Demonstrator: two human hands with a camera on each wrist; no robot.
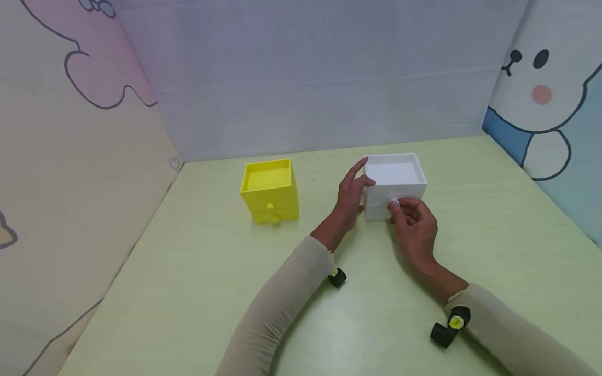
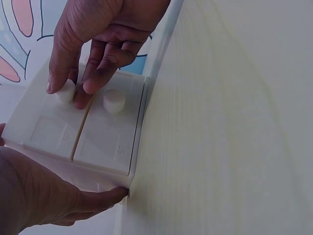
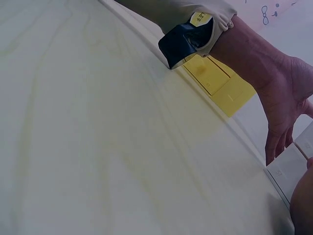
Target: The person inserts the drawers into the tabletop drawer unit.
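A small white drawer box with an open tray top stands on the table, its front showing two drawers with round knobs in the left wrist view. My left hand lies against the box's left side, fingers spread, with fingertips at its top edge. With thumb and fingers, my right hand pinches the upper knob. Beside it the lower knob is untouched. Both drawers look pushed in. In the right wrist view, my left hand shows beside the box, whose front is partly cut off.
A similar yellow drawer box with two knobs stands left of the white one on the pale table. A grey-white backdrop rises behind the table, and patterned panels flank both sides.
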